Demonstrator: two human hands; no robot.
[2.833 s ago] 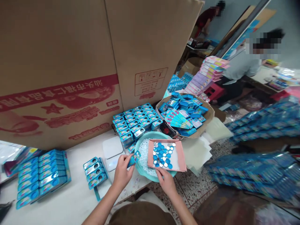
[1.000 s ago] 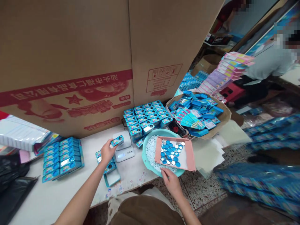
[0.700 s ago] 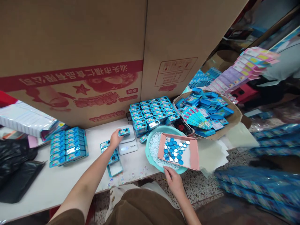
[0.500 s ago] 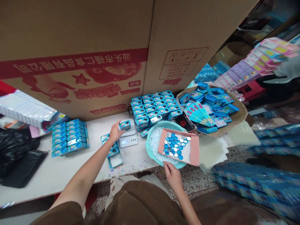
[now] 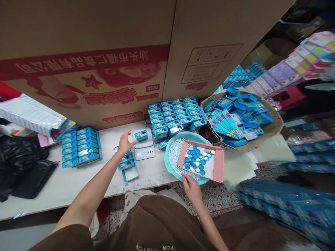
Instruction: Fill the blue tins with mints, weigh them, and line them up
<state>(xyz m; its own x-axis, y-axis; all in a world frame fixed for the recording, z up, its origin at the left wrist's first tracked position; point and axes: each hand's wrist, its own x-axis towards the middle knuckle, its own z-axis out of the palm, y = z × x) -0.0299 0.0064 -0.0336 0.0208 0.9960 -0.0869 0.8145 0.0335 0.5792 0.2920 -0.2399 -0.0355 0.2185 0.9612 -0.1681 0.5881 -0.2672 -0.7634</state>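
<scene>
A small blue tin [image 5: 141, 135] lies on a white digital scale [image 5: 144, 147] on the white table. My left hand [image 5: 125, 142] hovers just left of it, fingers apart, holding nothing. My right hand [image 5: 190, 184] rests at the near rim of a teal bowl [image 5: 170, 167] of white pellets, fingers curled against the rim; I cannot make out whether they hold anything. A pink tray [image 5: 220, 167] with blue and silver round discs lies across the bowl.
Rows of blue tins [image 5: 175, 115] stand behind the scale, more [image 5: 80, 146] at the left, a few [image 5: 125, 161] under my left wrist. A cardboard tub [image 5: 272, 130] holds blue packs. Big cartons [image 5: 104, 52] wall the back. Black bags [image 5: 21, 167] lie at the left.
My left hand carried the blue tin from the bowl to the scale, set it down and let go. The right hand stayed at the bowl's rim. The view shifted left.
</scene>
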